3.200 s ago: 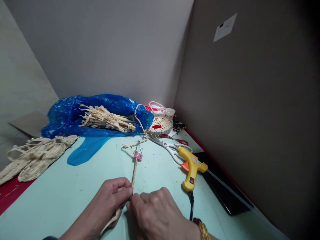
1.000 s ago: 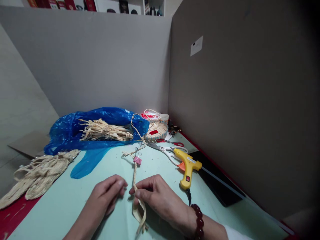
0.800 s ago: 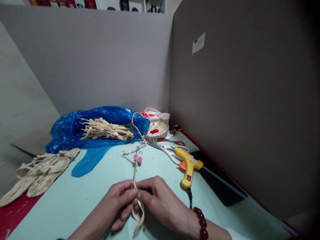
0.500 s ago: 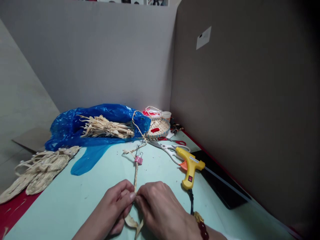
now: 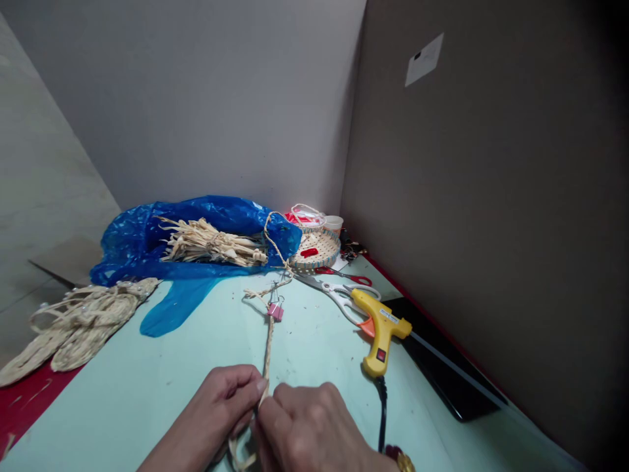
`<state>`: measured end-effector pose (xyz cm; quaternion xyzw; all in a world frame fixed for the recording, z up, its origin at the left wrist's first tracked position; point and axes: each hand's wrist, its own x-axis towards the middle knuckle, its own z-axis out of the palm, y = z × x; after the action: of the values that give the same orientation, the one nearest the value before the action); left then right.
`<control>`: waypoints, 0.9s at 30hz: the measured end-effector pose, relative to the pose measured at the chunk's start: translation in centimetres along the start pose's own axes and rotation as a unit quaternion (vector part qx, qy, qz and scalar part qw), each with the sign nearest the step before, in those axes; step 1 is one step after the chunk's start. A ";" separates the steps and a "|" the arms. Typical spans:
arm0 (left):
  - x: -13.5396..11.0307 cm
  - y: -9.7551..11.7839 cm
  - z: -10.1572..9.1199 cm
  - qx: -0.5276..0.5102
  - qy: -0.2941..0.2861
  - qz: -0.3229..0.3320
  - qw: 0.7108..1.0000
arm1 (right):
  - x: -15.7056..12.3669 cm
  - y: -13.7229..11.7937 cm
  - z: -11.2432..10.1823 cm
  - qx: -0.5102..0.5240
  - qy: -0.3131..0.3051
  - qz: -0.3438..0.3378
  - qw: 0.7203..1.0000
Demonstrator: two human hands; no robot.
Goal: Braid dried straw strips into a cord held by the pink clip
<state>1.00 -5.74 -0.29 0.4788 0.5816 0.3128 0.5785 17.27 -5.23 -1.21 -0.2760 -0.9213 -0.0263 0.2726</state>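
Note:
A thin braided straw cord point(image 5: 269, 344) runs from a pink binder clip point(image 5: 276, 311) on the table down to my hands. My left hand point(image 5: 228, 406) pinches the braid between thumb and forefinger at its lower end. Right beside it, my right hand point(image 5: 307, 426) is closed on a flat loose strand of the same straw. Loose strand ends point(image 5: 242, 455) curl below my fingers and are partly hidden by them.
Beyond lies a blue plastic bag point(image 5: 132, 239) with a bundle of dry straw point(image 5: 211, 242). Woven straw soles point(image 5: 93, 321) lie at left. On the right are white-handled scissors point(image 5: 339, 295), a yellow glue gun point(image 5: 381, 331), a black tablet-like slab point(image 5: 442, 373) and a woven tray point(image 5: 319, 249).
My right hand has moved down and slightly left, its fingers now lower on the strand. My left hand keeps its pinch on the braid. The view has shifted slightly.

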 end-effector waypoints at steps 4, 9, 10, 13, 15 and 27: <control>-0.1 -0.3 0.2 -0.079 -0.019 -0.037 0.996 | -0.2 -0.1 1.2 -0.032 -0.044 -0.062 0.997; -0.2 0.2 0.1 -0.042 -0.014 -0.008 0.999 | 0.6 -0.1 0.1 -0.045 -0.134 -0.092 0.986; -0.3 0.4 0.1 -0.040 -0.016 -0.003 0.999 | 0.8 -0.1 -0.3 -0.034 -0.141 -0.077 0.986; -0.8 0.9 0.0 -0.070 -0.028 -0.023 0.997 | 1.0 0.3 -1.6 0.000 -0.147 0.014 0.989; -1.2 1.3 0.1 -0.093 -0.034 -0.047 0.994 | 1.1 0.8 -2.4 0.016 -0.149 0.082 0.985; -1.0 1.6 0.1 -0.104 -0.063 -0.022 0.992 | 1.6 2.3 -4.6 0.348 -0.194 0.222 0.890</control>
<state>1.32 -6.15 1.52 0.4222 0.5187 0.3278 0.6672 19.60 -3.38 3.25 -0.3604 -0.8206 0.4114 0.1659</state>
